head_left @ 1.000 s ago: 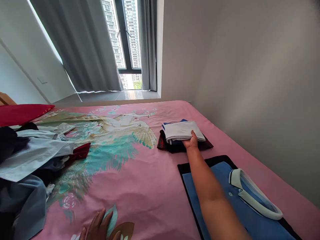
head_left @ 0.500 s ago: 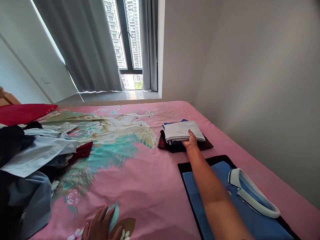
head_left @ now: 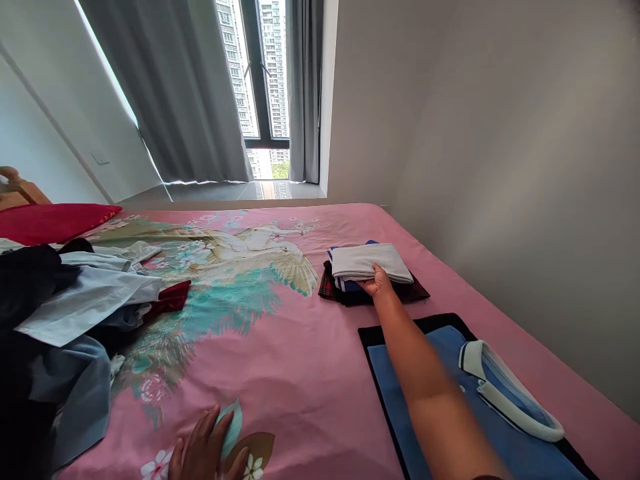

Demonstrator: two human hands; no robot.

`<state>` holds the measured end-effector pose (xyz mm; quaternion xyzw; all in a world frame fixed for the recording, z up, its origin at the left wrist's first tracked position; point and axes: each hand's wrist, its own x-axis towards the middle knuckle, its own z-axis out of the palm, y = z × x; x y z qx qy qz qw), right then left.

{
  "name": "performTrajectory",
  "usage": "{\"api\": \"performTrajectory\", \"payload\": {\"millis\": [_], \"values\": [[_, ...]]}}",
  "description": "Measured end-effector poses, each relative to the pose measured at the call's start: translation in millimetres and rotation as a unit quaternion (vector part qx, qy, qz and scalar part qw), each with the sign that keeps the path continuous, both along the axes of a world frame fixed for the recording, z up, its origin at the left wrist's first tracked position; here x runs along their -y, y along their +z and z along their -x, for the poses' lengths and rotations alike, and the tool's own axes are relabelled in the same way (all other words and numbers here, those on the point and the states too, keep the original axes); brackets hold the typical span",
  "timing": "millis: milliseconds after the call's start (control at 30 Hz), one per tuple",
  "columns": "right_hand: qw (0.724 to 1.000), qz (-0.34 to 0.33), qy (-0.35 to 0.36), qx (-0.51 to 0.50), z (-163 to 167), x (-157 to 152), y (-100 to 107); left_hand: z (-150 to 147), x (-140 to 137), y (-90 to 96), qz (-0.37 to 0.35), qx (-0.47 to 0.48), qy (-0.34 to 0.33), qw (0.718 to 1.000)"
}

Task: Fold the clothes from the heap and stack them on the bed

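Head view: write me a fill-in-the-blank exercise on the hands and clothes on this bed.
1. The right hand touches the near edge of a folded ____ garment atop a small stack.
2. The left hand lies flat on the ____ bedspread.
3. The blue polo shirt lies under the right ____.
4. The unfolded clothes pile lies on the person's ____ side.

Missing words: white; pink; forearm; left

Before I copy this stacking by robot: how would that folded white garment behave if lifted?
The folded white garment is probably floppy: soft cloth, layered edges, gripped by the right hand. It looks light. Lifted by one edge, the folds may open over the dark folded clothes.
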<state>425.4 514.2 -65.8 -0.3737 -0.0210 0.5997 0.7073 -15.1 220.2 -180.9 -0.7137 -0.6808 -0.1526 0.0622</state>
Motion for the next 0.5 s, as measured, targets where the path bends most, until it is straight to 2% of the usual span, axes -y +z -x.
{"api": "performTrajectory", "payload": {"millis": [100,233,400,500], "values": [[0.997,0.022,-0.067,0.044,-11,6,-5,-2,0,1.4,-0.007,0.006,-0.002,1.000],[0.973,0.062,-0.187,0.119,-37,13,-5,-2,1,2.3,-0.021,0.010,-0.016,1.000],[0.947,0.071,-0.212,0.233,-59,11,-3,-2,3,3.9,-0.020,0.013,-0.018,1.000],[0.920,0.099,-0.222,0.308,-68,16,-5,-4,4,6.3,-0.028,0.020,-0.025,0.999]]}}
